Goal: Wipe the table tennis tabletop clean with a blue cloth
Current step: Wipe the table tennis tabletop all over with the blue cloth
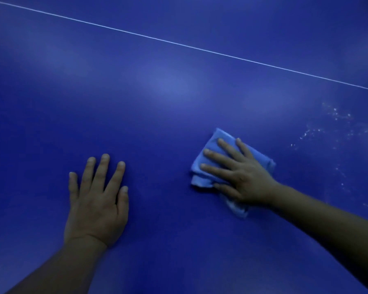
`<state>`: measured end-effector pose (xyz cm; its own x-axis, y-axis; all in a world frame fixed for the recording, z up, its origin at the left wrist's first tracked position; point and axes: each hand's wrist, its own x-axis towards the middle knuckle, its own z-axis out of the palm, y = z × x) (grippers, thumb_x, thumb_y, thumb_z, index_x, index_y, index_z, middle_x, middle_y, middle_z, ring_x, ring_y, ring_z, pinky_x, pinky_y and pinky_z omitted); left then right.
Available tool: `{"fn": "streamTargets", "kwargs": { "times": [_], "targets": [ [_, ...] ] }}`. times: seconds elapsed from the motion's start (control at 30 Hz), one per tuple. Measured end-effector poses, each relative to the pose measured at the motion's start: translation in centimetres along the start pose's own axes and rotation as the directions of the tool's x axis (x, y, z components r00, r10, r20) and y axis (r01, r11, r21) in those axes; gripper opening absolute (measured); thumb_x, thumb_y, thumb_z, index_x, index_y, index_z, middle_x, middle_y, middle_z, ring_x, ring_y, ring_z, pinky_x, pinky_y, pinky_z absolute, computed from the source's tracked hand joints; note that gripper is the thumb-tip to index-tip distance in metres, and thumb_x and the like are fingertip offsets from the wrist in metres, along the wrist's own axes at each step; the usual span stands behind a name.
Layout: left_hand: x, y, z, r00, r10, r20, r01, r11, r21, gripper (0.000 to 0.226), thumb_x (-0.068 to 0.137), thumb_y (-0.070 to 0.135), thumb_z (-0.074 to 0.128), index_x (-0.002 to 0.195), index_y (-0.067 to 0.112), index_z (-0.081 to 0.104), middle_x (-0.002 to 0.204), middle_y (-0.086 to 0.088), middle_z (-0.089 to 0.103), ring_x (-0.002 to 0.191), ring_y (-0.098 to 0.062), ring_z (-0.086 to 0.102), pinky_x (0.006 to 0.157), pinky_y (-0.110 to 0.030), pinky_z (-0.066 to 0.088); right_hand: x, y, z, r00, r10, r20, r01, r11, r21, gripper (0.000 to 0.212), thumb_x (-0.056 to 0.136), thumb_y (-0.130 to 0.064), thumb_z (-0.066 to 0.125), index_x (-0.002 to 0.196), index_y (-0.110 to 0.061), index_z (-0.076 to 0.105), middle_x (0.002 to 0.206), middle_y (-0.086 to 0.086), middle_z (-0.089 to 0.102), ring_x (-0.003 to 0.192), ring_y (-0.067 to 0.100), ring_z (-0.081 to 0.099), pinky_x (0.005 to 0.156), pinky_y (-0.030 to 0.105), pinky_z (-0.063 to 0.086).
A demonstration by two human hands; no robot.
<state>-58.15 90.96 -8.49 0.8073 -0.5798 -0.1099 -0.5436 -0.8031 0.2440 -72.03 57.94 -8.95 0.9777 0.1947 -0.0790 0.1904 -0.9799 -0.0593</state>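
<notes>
Seen from above: a folded blue cloth (225, 145), lighter than the deep-blue tabletop (157, 124) beneath it, lying right of centre. Soft and slightly rumpled, layered edges showing at its left side, one paler, wrinkled corner trailing out below the wrist. Pressed flat under the right hand (240, 175), fingers straight and spread across the fabric, thumb at its lower edge, nothing curled around it. Left hand (96, 200) planted palm-down on bare tabletop well apart from the cloth, fingers extended and slightly fanned, holding nothing. Thin white line (179, 44) running diagonally across the far surface, upper left down to the right edge. Scattered white specks (327, 128) and faint smears on the tabletop just to the right of the cloth. Soft pale glare across the middle of the surface.
</notes>
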Motion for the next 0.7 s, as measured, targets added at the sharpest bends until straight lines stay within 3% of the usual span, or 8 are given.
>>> {"fn": "streamTargets", "kwargs": {
  "times": [0.1,0.23,0.33,0.43,0.5,0.57,0.63,0.7],
  "targets": [
    [0.1,-0.1,0.1,1.0,0.001,-0.008,-0.001,1.0,-0.012,0.061,0.097,0.043,0.025,0.151,0.018,0.038,0.162,-0.008,0.026,0.152,-0.027,0.012,0.121,-0.058,0.003,1.3,8.7,-1.6,0.921,0.385,-0.063,-0.386,0.922,-0.008,0.063,0.093,-0.054,0.029,0.149,-0.029,0.042,0.156,0.008,0.041,0.145,0.042,0.031,0.111,0.066,0.027],
    [0.1,-0.2,0.2,1.0,0.001,-0.02,-0.002,1.0,-0.01,0.06,0.097,0.043,0.024,0.151,0.02,0.038,0.163,-0.007,0.024,0.152,-0.026,0.01,0.121,-0.057,0.003,2.1,15.8,-3.1,0.523,0.85,-0.065,-0.843,0.527,0.102,0.065,0.096,-0.053,0.026,0.156,-0.028,0.032,0.165,0.001,0.024,0.151,0.034,0.015,0.117,0.064,0.013],
    [0.1,-0.3,0.3,1.0,0.001,-0.019,-0.001,1.0,-0.005,0.061,0.097,0.044,0.025,0.151,0.02,0.038,0.162,-0.007,0.025,0.152,-0.027,0.011,0.121,-0.057,0.002,0.6,10.1,-1.8,0.683,0.73,-0.033,-0.727,0.684,0.058,0.065,0.093,-0.053,0.025,0.154,-0.03,0.034,0.163,0.002,0.029,0.151,0.036,0.017,0.115,0.065,0.016],
    [0.0,-0.3,0.2,1.0,0.0,-0.019,0.0,1.0,-0.008,0.062,0.096,0.045,0.024,0.151,0.019,0.039,0.162,-0.008,0.025,0.152,-0.027,0.012,0.121,-0.057,0.002,-7.4,-2.1,0.5,0.98,0.197,0.029,-0.198,0.98,0.031,0.055,0.097,-0.051,0.036,0.15,-0.039,0.037,0.161,0.004,0.032,0.149,0.043,0.021,0.113,0.07,0.015],
    [0.0,-0.2,0.0,1.0,-0.008,-0.012,0.008,1.0,-0.004,0.064,0.096,0.046,0.022,0.152,0.02,0.038,0.162,-0.008,0.025,0.152,-0.027,0.011,0.121,-0.056,0.002,-13.1,-6.2,1.2,0.977,-0.189,0.1,0.187,0.982,0.036,0.053,0.1,-0.055,0.042,0.151,-0.041,0.037,0.164,-0.001,0.026,0.15,0.042,0.018,0.115,0.069,0.009],
    [0.0,0.0,-0.1,1.0,-0.019,-0.007,0.019,1.0,0.01,0.066,0.095,0.048,0.019,0.153,0.021,0.036,0.163,-0.007,0.023,0.152,-0.026,0.01,0.121,-0.055,0.001,-13.7,-3.9,0.3,0.925,-0.337,0.178,0.332,0.942,0.054,0.053,0.1,-0.059,0.039,0.15,-0.041,0.039,0.164,-0.002,0.027,0.151,0.04,0.019,0.116,0.067,0.012],
    [0.0,0.2,-0.1,1.0,-0.027,-0.003,0.027,0.999,0.027,0.066,0.095,0.048,0.018,0.154,0.022,0.033,0.164,-0.007,0.021,0.152,-0.026,0.008,0.122,-0.054,0.001,-10.1,0.7,-0.3,0.987,-0.135,0.09,0.137,0.99,-0.019,0.054,0.101,-0.06,0.03,0.147,-0.037,0.046,0.16,0.003,0.035,0.147,0.041,0.026,0.113,0.068,0.021],
    [-0.1,0.3,-0.1,1.0,-0.024,0.005,0.024,0.998,0.063,0.067,0.095,0.049,0.016,0.155,0.022,0.03,0.164,-0.007,0.019,0.152,-0.027,0.008,0.121,-0.054,0.001,-6.3,5.0,-1.4,0.931,0.364,0.0,-0.364,0.931,0.029,0.06,0.098,-0.06,0.026,0.149,-0.033,0.041,0.159,0.004,0.037,0.148,0.039,0.026,0.111,0.066,0.025]
  ]
}}
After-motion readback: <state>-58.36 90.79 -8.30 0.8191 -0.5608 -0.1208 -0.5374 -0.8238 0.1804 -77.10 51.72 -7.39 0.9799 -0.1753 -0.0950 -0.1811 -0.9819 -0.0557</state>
